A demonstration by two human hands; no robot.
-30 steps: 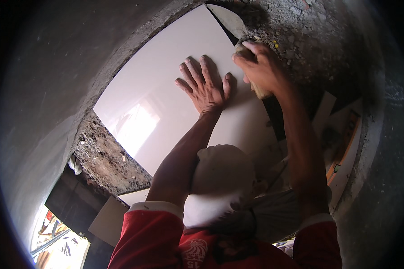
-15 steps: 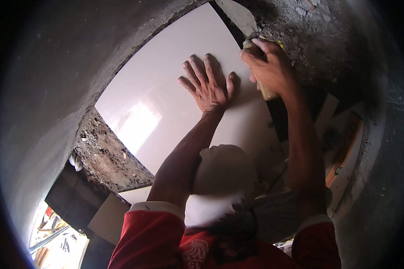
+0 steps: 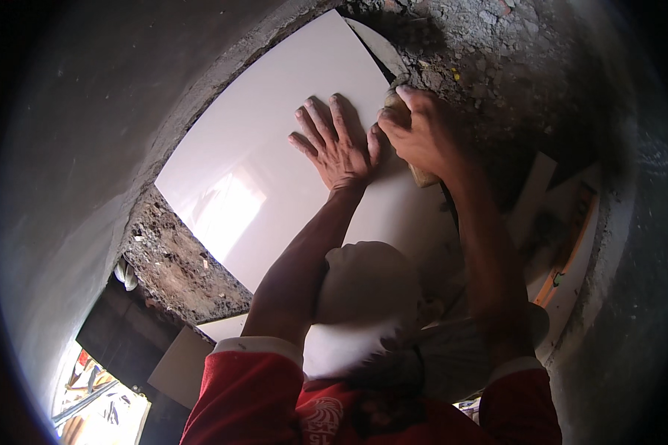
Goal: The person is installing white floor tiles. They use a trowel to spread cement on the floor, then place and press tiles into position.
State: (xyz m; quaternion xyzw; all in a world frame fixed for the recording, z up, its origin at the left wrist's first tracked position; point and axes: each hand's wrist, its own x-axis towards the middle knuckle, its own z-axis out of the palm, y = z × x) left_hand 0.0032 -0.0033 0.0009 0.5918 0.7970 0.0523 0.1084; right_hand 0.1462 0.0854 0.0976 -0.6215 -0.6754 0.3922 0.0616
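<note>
A large glossy off-white tile (image 3: 252, 141) lies on the floor along the wall. My left hand (image 3: 337, 144) presses flat on it, fingers spread, holding nothing. My right hand (image 3: 421, 133) is closed around the thick handle of a trowel (image 3: 423, 174), just right of my left thumb, at the tile's right edge. The trowel's pale metal blade (image 3: 376, 46) points away from me and lies along the tile's far right edge. My fingers hide part of the handle.
A rough cement wall (image 3: 89, 126) curves round the left. Rubble and loose mortar (image 3: 490, 67) lie at the far right. Coarse bedding (image 3: 182, 259) shows at the near left. At the right are pale tile pieces (image 3: 534, 182) and an orange spirit level (image 3: 568, 259).
My right hand has moved left and slightly nearer with the trowel, its blade now closer along the tile's edge. My left hand stays flat on the tile, shifted slightly left in view.
</note>
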